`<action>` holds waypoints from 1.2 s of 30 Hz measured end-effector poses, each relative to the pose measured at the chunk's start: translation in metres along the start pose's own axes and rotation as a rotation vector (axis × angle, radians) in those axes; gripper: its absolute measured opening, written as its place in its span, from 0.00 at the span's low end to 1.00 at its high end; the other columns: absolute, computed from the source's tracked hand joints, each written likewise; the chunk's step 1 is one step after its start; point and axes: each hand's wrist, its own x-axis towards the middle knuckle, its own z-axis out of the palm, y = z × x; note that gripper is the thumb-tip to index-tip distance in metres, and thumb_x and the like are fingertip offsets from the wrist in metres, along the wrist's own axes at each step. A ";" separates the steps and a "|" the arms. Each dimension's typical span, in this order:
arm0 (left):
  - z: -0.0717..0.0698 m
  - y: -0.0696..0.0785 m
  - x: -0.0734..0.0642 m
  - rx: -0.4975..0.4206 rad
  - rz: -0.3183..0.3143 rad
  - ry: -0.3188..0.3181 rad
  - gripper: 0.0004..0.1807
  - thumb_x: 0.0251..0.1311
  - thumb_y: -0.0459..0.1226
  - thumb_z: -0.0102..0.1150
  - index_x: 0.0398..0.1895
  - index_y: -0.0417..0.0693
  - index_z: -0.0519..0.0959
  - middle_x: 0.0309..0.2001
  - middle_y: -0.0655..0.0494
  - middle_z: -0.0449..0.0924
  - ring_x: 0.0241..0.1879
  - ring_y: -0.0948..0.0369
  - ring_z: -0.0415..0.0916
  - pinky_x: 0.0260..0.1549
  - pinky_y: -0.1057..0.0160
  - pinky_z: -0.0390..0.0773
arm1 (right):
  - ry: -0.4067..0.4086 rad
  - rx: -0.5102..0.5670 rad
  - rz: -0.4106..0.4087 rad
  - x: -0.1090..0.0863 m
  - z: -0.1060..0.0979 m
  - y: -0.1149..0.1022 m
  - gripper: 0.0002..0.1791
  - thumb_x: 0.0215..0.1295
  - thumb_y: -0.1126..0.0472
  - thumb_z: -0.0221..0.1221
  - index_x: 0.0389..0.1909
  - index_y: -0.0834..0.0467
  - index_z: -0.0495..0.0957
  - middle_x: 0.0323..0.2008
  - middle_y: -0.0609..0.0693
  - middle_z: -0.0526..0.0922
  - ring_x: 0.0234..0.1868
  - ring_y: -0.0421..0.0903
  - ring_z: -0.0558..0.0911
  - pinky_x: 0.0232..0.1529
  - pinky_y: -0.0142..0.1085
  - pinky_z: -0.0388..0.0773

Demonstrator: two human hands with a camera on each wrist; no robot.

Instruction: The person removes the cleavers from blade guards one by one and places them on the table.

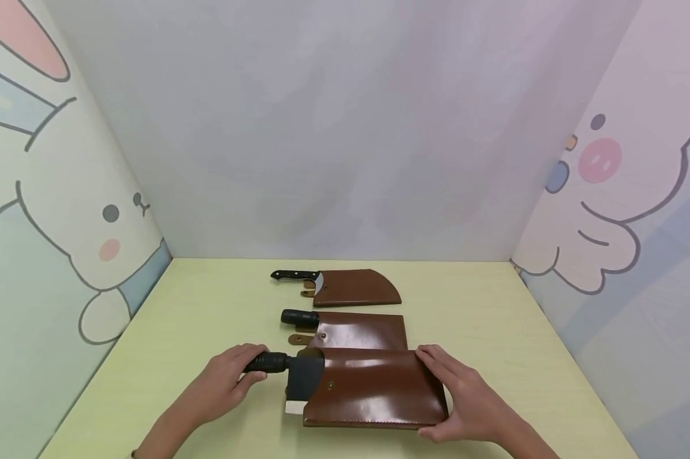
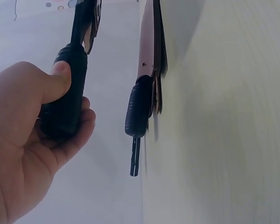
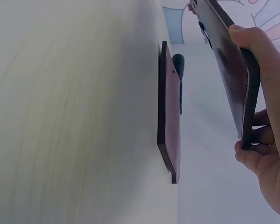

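Observation:
My left hand (image 1: pixel 226 384) grips the black handle (image 2: pixel 67 93) of a cleaver (image 1: pixel 305 377), its fingers and thumb wrapped round it. Most of the blade sits inside a glossy brown leather sheath (image 1: pixel 379 392); a dark strip and the pale edge show at the sheath's mouth. At the far end my right hand (image 1: pixel 465 398) holds the sheath by its closed edge, thumb on one side and fingers on the other. Both wrist views show the sheathed cleaver raised off the table. Its upper edge overlaps a second sheathed cleaver (image 1: pixel 362 330) behind it in the head view.
A third sheathed knife (image 1: pixel 356 287) with a riveted black handle lies farthest back. All handles point left. The pale yellow table (image 1: pixel 460 299) meets a grey backdrop (image 1: pixel 333 159), with cartoon-printed panels (image 1: pixel 92 236) on both sides.

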 end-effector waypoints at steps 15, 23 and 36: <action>-0.006 -0.012 -0.008 -0.015 0.001 0.086 0.19 0.62 0.38 0.71 0.55 0.44 0.82 0.50 0.57 0.85 0.48 0.57 0.83 0.45 0.53 0.84 | -0.019 -0.020 0.046 -0.006 -0.010 0.006 0.66 0.29 0.30 0.80 0.72 0.58 0.70 0.69 0.48 0.72 0.59 0.45 0.80 0.56 0.26 0.76; -0.009 -0.016 -0.010 -0.028 -0.006 0.079 0.19 0.62 0.39 0.71 0.55 0.45 0.82 0.50 0.57 0.85 0.48 0.57 0.83 0.45 0.54 0.84 | -0.007 -0.007 0.034 -0.007 -0.012 0.009 0.66 0.29 0.30 0.81 0.72 0.58 0.71 0.69 0.48 0.72 0.59 0.43 0.79 0.57 0.23 0.74; -0.014 -0.028 -0.017 -0.003 0.047 0.129 0.18 0.62 0.40 0.70 0.54 0.45 0.82 0.49 0.60 0.84 0.46 0.60 0.83 0.41 0.58 0.84 | -0.018 -0.001 0.049 -0.012 -0.019 0.013 0.66 0.28 0.34 0.83 0.72 0.59 0.71 0.69 0.49 0.72 0.59 0.45 0.80 0.58 0.24 0.74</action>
